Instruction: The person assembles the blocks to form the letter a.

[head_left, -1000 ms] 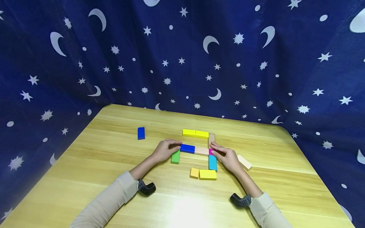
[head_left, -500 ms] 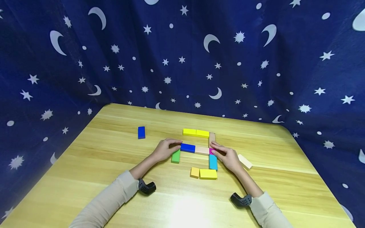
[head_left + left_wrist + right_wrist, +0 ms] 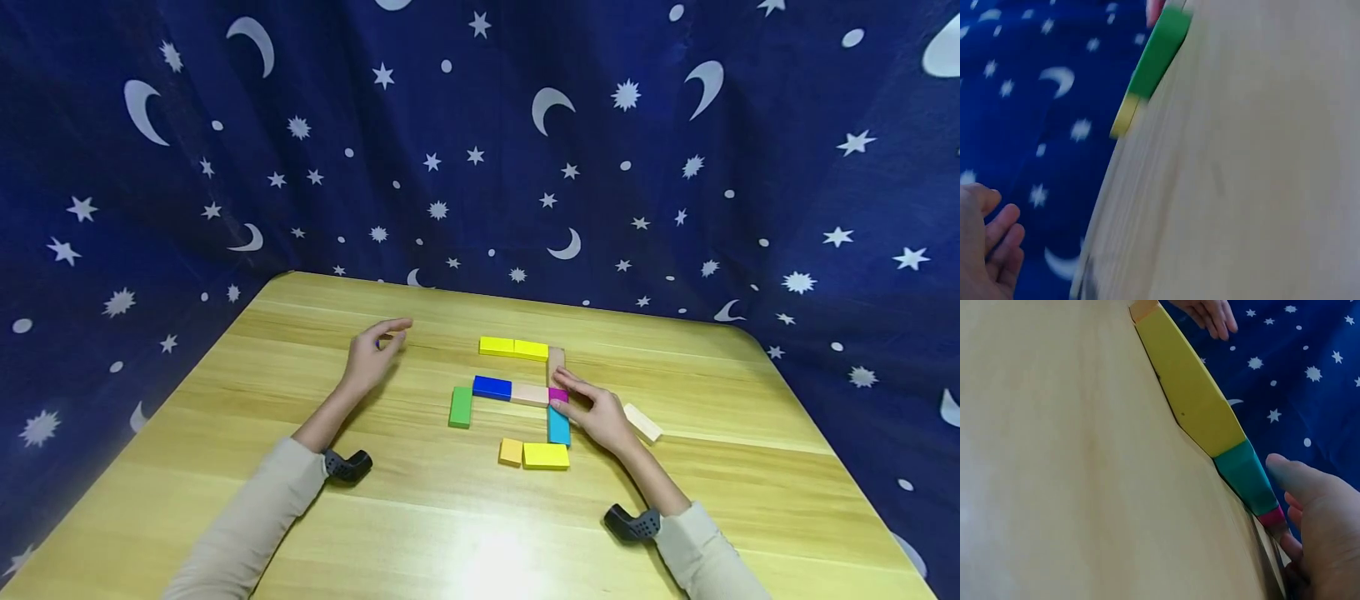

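Observation:
In the head view my left hand (image 3: pixel 369 360) is over a blue block (image 3: pixel 377 343), mostly hidden behind it; its fingers and thumb are spread apart and loosely bent. My right hand (image 3: pixel 600 414) rests by a magenta block (image 3: pixel 557 394), thumb and fingers extended on either side of it. That small block joins a natural wood block (image 3: pixel 556 360) above and a light blue block (image 3: pixel 558 425) below. Leftward from it runs a row of a pale wood block (image 3: pixel 529 394) and a blue block (image 3: pixel 492 387). A green block (image 3: pixel 461 407) stands below the row's left end.
Two yellow blocks (image 3: pixel 513 348) form the top row. An orange block (image 3: pixel 511 452) and a yellow block (image 3: pixel 546 456) lie along the bottom. A loose pale block (image 3: pixel 642 422) lies beside the right wrist. A starry blue curtain (image 3: pixel 480 150) borders the wooden table (image 3: pixel 420 533).
My left hand has left the row's blue block and moved up and left to the separate blue block. The right hand stays in place, its fingers slightly wider apart around the magenta block.

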`<state>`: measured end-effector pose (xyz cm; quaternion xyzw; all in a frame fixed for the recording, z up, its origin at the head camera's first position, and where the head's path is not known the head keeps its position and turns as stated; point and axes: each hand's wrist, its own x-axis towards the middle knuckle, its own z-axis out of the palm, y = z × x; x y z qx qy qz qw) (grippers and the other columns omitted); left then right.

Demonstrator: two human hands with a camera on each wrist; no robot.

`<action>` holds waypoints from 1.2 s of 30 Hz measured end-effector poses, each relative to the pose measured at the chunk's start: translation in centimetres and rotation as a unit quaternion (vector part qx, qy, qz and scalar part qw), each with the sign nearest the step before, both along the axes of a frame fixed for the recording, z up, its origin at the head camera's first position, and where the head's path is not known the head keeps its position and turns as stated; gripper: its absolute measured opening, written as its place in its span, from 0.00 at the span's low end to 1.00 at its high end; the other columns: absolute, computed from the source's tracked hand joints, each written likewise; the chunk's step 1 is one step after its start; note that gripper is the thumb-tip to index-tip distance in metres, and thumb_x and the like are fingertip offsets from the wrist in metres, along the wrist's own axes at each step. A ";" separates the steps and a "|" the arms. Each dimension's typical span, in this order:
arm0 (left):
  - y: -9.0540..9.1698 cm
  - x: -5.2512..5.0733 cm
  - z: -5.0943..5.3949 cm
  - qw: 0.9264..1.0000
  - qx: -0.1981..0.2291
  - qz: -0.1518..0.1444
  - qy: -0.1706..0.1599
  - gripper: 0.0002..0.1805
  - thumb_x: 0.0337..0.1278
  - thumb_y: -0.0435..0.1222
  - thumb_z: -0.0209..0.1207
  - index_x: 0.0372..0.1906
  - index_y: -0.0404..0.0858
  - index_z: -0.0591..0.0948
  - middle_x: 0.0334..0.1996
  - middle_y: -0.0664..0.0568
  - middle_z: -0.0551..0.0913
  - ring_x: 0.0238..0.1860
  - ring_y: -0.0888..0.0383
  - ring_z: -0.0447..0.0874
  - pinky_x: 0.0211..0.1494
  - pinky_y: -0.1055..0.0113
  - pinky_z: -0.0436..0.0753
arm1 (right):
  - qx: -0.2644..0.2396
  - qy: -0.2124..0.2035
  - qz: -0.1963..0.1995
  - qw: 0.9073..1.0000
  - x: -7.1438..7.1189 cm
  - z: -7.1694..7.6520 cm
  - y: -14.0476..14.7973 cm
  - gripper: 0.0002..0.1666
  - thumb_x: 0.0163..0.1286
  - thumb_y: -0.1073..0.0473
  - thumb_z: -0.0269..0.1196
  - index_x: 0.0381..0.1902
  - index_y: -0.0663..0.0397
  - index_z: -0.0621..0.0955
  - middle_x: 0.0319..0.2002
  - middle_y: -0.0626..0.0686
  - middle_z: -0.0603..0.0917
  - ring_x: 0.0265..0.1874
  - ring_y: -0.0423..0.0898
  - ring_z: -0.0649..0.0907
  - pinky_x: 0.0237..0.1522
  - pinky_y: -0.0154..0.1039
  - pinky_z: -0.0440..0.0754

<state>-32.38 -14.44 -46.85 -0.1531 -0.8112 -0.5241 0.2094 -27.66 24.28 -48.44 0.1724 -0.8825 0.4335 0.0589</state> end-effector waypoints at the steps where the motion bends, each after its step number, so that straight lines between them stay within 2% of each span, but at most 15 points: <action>1: -0.8 -0.3 0.0 1.000 0.002 0.014 0.005 0.13 0.63 0.37 0.55 0.50 0.40 0.81 0.46 0.50 0.82 0.45 0.54 0.79 0.45 0.58 0.78 | -0.002 -0.001 0.004 1.000 0.0 0.0 0.1 0.31 0.59 0.46 0.65 0.59 0.48 0.75 0.61 0.45 0.71 0.63 0.50 0.67 0.62 0.52 0.61; 4: -3.2 -0.8 -0.2 0.999 0.004 0.047 0.007 0.14 0.63 0.37 0.55 0.51 0.40 0.81 0.47 0.49 0.82 0.48 0.52 0.78 0.47 0.56 0.76 | -0.011 -0.004 0.017 1.000 0.1 0.1 0.2 0.31 0.59 0.47 0.65 0.60 0.47 0.75 0.62 0.44 0.70 0.63 0.48 0.66 0.63 0.51 0.60; 7: -5.2 -1.2 -0.6 0.999 -0.007 0.051 -0.011 0.16 0.63 0.37 0.55 0.54 0.39 0.78 0.53 0.46 0.78 0.56 0.48 0.72 0.54 0.53 0.73 | -0.006 -0.003 0.032 0.999 0.1 0.2 0.4 0.30 0.61 0.48 0.64 0.61 0.48 0.74 0.63 0.45 0.69 0.64 0.49 0.65 0.63 0.51 0.59; 11: -6.8 -1.4 -1.0 0.996 -0.031 0.022 -0.076 0.23 0.62 0.39 0.56 0.62 0.41 0.72 0.60 0.46 0.72 0.58 0.45 0.69 0.57 0.48 0.70 | 0.009 0.003 0.042 0.999 0.2 0.4 0.4 0.29 0.63 0.49 0.63 0.61 0.50 0.74 0.64 0.49 0.68 0.65 0.50 0.63 0.64 0.52 0.58; 14: -7.2 -1.5 -1.4 0.990 -0.056 -0.007 -0.130 0.27 0.61 0.38 0.56 0.66 0.44 0.68 0.62 0.46 0.69 0.61 0.45 0.67 0.61 0.49 0.65 | 0.022 0.005 0.043 0.999 0.2 0.5 0.4 0.28 0.63 0.50 0.62 0.60 0.51 0.74 0.64 0.50 0.68 0.66 0.51 0.62 0.64 0.52 0.58; 18: -7.3 -1.4 -1.7 0.982 -0.078 -0.033 -0.168 0.27 0.60 0.34 0.55 0.66 0.44 0.67 0.62 0.45 0.69 0.63 0.46 0.63 0.64 0.51 0.62 | 0.027 0.007 0.047 0.999 0.2 0.6 0.3 0.27 0.64 0.52 0.62 0.60 0.54 0.75 0.64 0.52 0.68 0.65 0.52 0.63 0.63 0.52 0.58; 20: -7.3 -1.3 -1.8 0.982 -0.082 -0.040 -0.163 0.26 0.60 0.33 0.56 0.64 0.43 0.69 0.61 0.44 0.70 0.61 0.46 0.66 0.61 0.51 0.66 | 0.029 0.003 0.048 0.998 0.8 1.5 -0.1 0.27 0.64 0.56 0.62 0.59 0.59 0.74 0.63 0.57 0.68 0.64 0.55 0.63 0.62 0.54 0.59; 22: -7.0 -0.5 -1.0 0.983 -0.078 -0.051 -0.159 0.25 0.60 0.30 0.56 0.63 0.39 0.70 0.59 0.41 0.71 0.59 0.44 0.68 0.59 0.50 0.67 | 0.030 0.005 0.050 0.998 0.8 1.6 -0.2 0.26 0.64 0.57 0.62 0.59 0.60 0.74 0.63 0.58 0.68 0.64 0.56 0.64 0.62 0.53 0.59; 25: -7.0 -0.3 -0.9 0.984 -0.080 -0.060 -0.150 0.25 0.59 0.32 0.58 0.62 0.38 0.71 0.58 0.40 0.72 0.56 0.44 0.70 0.57 0.50 0.69 | 0.033 0.006 0.047 0.998 0.8 1.5 -0.1 0.27 0.63 0.54 0.63 0.59 0.57 0.75 0.63 0.56 0.69 0.64 0.54 0.64 0.62 0.53 0.59; 27: -7.1 -0.2 -0.9 0.983 -0.083 -0.061 -0.154 0.25 0.59 0.32 0.58 0.62 0.37 0.71 0.58 0.40 0.72 0.56 0.44 0.70 0.58 0.50 0.69 | 0.029 0.011 0.047 0.998 0.3 0.6 0.2 0.27 0.63 0.51 0.63 0.59 0.53 0.75 0.63 0.52 0.69 0.64 0.51 0.65 0.63 0.51 0.60; 29: -7.4 -0.7 -1.8 0.982 -0.091 -0.058 -0.153 0.25 0.58 0.34 0.59 0.62 0.39 0.72 0.58 0.42 0.72 0.56 0.45 0.71 0.58 0.51 0.69 | 0.027 0.008 0.044 0.999 0.3 0.6 0.2 0.28 0.62 0.49 0.63 0.59 0.52 0.76 0.63 0.50 0.70 0.64 0.50 0.65 0.63 0.51 0.60; 32: -7.3 -0.6 -1.8 0.982 -0.093 -0.062 -0.153 0.24 0.57 0.35 0.61 0.60 0.39 0.74 0.57 0.42 0.72 0.56 0.45 0.70 0.58 0.51 0.69 | 0.030 0.012 0.045 0.998 0.3 0.6 0.2 0.27 0.62 0.50 0.63 0.58 0.52 0.76 0.63 0.50 0.70 0.64 0.51 0.66 0.62 0.51 0.61; 36: -7.2 -0.2 -1.7 0.980 -0.113 -0.077 -0.143 0.25 0.53 0.42 0.64 0.57 0.39 0.77 0.55 0.44 0.74 0.55 0.46 0.71 0.57 0.50 0.70 | 0.032 0.013 0.042 0.998 0.3 0.7 0.2 0.28 0.62 0.50 0.63 0.58 0.52 0.76 0.63 0.50 0.70 0.64 0.52 0.65 0.62 0.52 0.61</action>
